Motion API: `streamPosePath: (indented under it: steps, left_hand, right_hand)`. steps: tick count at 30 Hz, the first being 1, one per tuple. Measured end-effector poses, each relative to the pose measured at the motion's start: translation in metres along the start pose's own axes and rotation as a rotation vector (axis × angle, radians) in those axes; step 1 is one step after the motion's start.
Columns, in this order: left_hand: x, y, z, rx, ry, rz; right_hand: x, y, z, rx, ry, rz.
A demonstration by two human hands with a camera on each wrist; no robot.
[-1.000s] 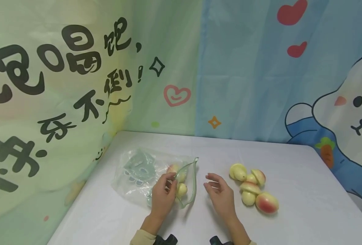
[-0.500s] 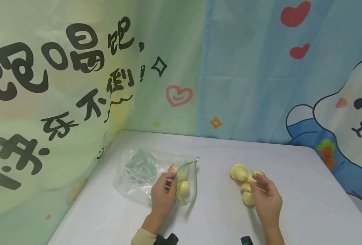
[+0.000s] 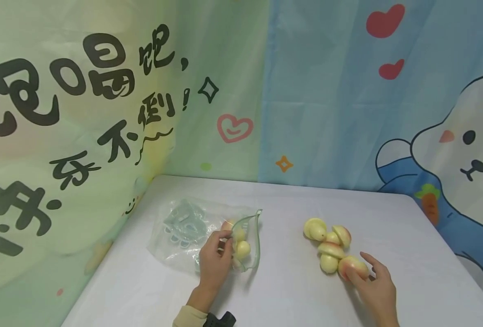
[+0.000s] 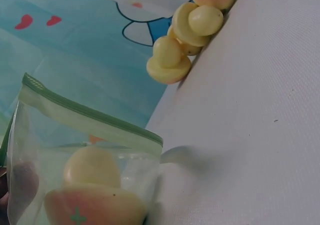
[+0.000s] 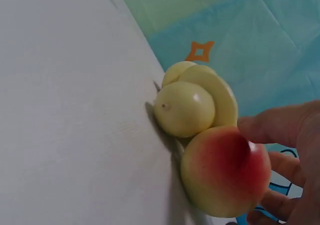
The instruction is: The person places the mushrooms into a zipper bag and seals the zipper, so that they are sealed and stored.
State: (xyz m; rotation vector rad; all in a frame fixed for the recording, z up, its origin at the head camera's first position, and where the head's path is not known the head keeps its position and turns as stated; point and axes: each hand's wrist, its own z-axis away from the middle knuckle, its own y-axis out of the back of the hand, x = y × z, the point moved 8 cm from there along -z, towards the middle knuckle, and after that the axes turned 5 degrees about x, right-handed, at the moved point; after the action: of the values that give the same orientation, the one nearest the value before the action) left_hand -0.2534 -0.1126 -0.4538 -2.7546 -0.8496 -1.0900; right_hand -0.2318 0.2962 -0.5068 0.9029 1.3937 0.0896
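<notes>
My left hand (image 3: 216, 261) pinches the near side of the mouth of a clear zip bag (image 3: 171, 254) with a green seal (image 4: 95, 110). The bag lies on its side with its mouth gaping to the right. Inside it show pale yellow toy mushrooms (image 4: 92, 170) with red-tinged caps. To the right, my right hand (image 3: 374, 286) has thumb and fingers around a toy mushroom (image 5: 225, 170) with a domed red-and-yellow cap, at the near end of a small pile. In the right wrist view the thumb (image 5: 270, 127) lies at its upper edge, the fingers behind it.
Several more pale toy mushrooms (image 3: 330, 250) lie touching one another just left of and behind the right hand. All stand on a white table (image 3: 282, 290). Printed curtains (image 3: 319, 100) hang along the back and left edges.
My right hand has moved from beside the bag mouth rightward over the pile, then down to the red-capped mushroom at its near right end. The left hand stays at the bag.
</notes>
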Motion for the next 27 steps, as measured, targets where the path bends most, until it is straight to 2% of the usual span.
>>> streamPosePath:
  steps: [2, 9, 12, 15, 20, 27]
  left_hand:
    - [-0.001, 0.000, 0.000, 0.004, -0.006, 0.003]
    - [-0.001, 0.001, 0.001, 0.010, -0.025, 0.022]
    - [-0.001, 0.000, 0.000, 0.004, -0.017, 0.012]
    - [-0.001, -0.002, 0.001, -0.001, -0.012, -0.003]
    - [0.000, -0.005, 0.002, -0.005, -0.030, 0.000]
    - [0.005, 0.001, -0.001, 0.006, -0.039, 0.014]
  right_hand:
    - [0.003, -0.004, 0.002, -0.021, 0.008, 0.022]
    - [0.003, -0.008, 0.004, 0.058, 0.102, 0.086]
    - [0.002, -0.007, 0.006, 0.070, 0.117, 0.110]
    - [0.006, -0.003, 0.006, 0.069, 0.079, 0.126]
    - [0.018, 0.010, 0.007, 0.110, -0.047, 0.112]
    - [0.015, 0.021, 0.013, 0.253, -0.094, -0.095]
